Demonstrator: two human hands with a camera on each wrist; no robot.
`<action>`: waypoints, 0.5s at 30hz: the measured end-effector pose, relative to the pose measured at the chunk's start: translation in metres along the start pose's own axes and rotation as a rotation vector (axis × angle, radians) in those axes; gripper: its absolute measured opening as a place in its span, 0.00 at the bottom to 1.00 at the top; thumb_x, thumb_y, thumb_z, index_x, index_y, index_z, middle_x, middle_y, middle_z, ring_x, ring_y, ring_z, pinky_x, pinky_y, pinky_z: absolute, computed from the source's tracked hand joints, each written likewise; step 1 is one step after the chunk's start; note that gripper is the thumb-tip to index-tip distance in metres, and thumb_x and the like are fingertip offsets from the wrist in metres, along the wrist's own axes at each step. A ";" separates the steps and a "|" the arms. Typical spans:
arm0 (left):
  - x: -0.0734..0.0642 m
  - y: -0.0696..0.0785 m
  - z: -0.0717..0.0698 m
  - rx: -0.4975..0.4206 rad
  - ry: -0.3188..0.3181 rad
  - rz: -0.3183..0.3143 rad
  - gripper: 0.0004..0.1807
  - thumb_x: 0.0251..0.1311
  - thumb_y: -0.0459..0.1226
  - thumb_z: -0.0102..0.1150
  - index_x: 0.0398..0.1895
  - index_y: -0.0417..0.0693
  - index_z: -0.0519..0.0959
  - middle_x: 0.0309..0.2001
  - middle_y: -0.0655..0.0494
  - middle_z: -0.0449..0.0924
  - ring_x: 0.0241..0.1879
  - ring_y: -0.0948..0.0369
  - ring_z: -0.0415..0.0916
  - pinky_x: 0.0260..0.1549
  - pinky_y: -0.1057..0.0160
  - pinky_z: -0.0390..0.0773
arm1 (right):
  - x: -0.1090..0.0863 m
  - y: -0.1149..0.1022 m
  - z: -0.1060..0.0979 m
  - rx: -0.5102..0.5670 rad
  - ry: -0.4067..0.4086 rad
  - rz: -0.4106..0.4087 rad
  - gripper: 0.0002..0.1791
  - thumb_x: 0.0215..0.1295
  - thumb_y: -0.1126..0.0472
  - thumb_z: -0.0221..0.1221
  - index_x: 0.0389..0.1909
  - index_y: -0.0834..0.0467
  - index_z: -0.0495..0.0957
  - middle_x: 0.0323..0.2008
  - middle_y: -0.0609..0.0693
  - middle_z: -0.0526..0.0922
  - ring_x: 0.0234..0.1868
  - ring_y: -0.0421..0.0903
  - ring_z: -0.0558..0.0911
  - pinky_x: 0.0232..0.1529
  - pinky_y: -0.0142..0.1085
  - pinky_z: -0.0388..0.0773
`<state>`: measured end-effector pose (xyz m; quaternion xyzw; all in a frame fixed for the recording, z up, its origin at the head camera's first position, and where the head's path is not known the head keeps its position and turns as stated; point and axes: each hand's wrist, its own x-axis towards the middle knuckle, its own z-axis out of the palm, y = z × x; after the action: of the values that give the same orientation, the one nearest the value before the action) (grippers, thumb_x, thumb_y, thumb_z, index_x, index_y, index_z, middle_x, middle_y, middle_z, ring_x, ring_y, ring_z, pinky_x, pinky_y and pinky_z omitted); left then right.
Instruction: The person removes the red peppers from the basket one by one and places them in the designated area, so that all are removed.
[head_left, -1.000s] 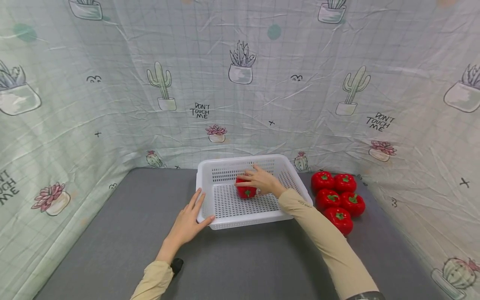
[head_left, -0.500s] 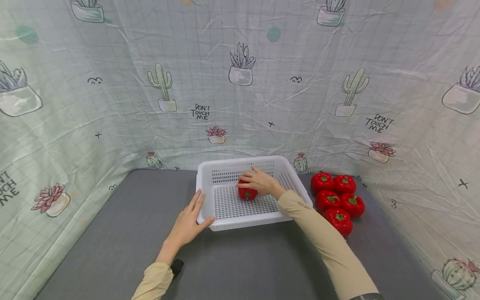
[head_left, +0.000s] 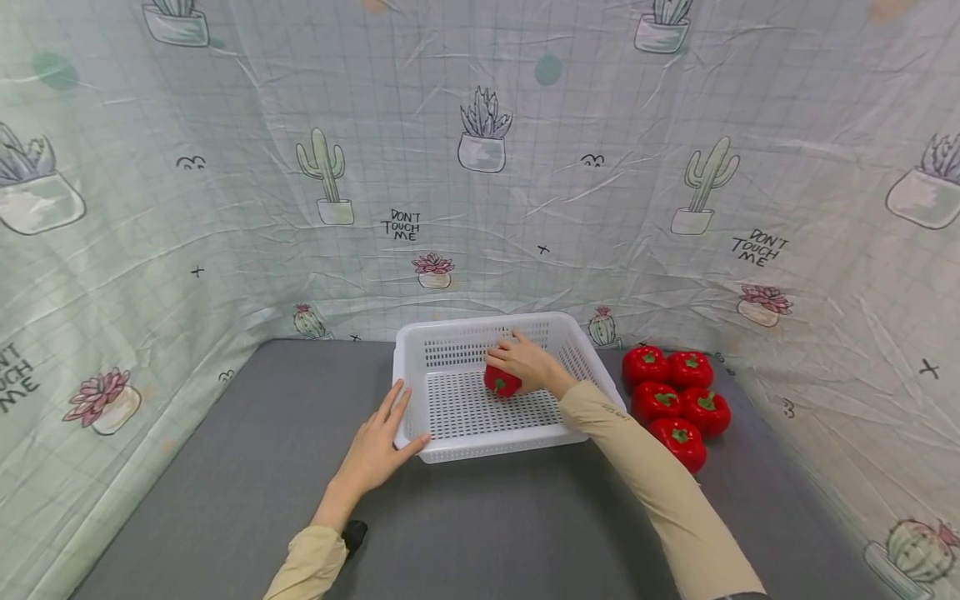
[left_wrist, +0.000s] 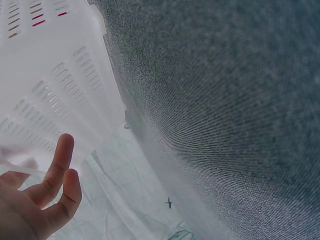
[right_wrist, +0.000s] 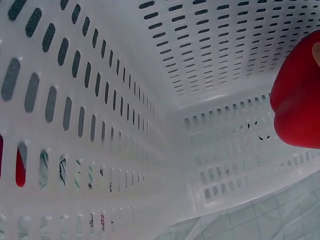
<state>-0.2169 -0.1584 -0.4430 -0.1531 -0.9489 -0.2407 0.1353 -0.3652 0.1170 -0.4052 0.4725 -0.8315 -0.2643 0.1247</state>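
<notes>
A white perforated basket stands on the grey table, its slotted side wall large in the left wrist view. My left hand rests at its near left corner, fingers extended along the left side and thumb on the front rim. Inside the basket, my right hand grips a red bell pepper from above, green stem facing the front. The right wrist view shows that pepper at its right edge, with just a fingertip on it and the rest of the hand out of frame.
Several red bell peppers lie in a cluster right of the basket. A patterned cloth with cactus drawings hangs behind and along both sides of the grey table.
My right hand has shifted slightly to the right inside the basket with the bell pepper, which has tilted a little. The left hand and the basket have stayed in place.
</notes>
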 end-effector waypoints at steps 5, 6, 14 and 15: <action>0.000 0.000 0.000 -0.001 0.003 0.000 0.42 0.53 0.57 0.52 0.68 0.48 0.52 0.70 0.51 0.47 0.57 0.43 0.65 0.48 0.40 0.64 | -0.002 0.004 -0.005 0.022 0.007 0.007 0.45 0.41 0.40 0.65 0.62 0.48 0.60 0.58 0.47 0.68 0.59 0.49 0.65 0.59 0.51 0.61; 0.000 0.000 0.000 0.001 0.004 -0.001 0.42 0.53 0.57 0.52 0.68 0.48 0.53 0.70 0.51 0.47 0.57 0.43 0.65 0.48 0.40 0.64 | -0.003 0.005 -0.005 0.022 0.011 0.004 0.45 0.41 0.40 0.65 0.62 0.47 0.60 0.58 0.47 0.68 0.59 0.49 0.65 0.58 0.51 0.61; 0.001 0.000 0.000 -0.007 0.007 0.000 0.42 0.53 0.57 0.52 0.67 0.47 0.54 0.70 0.52 0.47 0.57 0.43 0.65 0.48 0.40 0.64 | -0.007 0.011 -0.011 0.069 0.043 0.002 0.42 0.41 0.41 0.66 0.60 0.44 0.61 0.57 0.50 0.68 0.57 0.51 0.65 0.57 0.54 0.61; 0.001 0.000 0.000 -0.007 0.005 -0.001 0.42 0.53 0.57 0.52 0.67 0.47 0.54 0.70 0.52 0.47 0.57 0.43 0.65 0.48 0.40 0.64 | -0.007 0.011 -0.012 0.077 0.047 0.006 0.42 0.41 0.41 0.66 0.60 0.44 0.62 0.56 0.50 0.68 0.57 0.51 0.65 0.57 0.54 0.61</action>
<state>-0.2175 -0.1582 -0.4430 -0.1527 -0.9477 -0.2445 0.1371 -0.3643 0.1243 -0.3889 0.4806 -0.8392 -0.2208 0.1268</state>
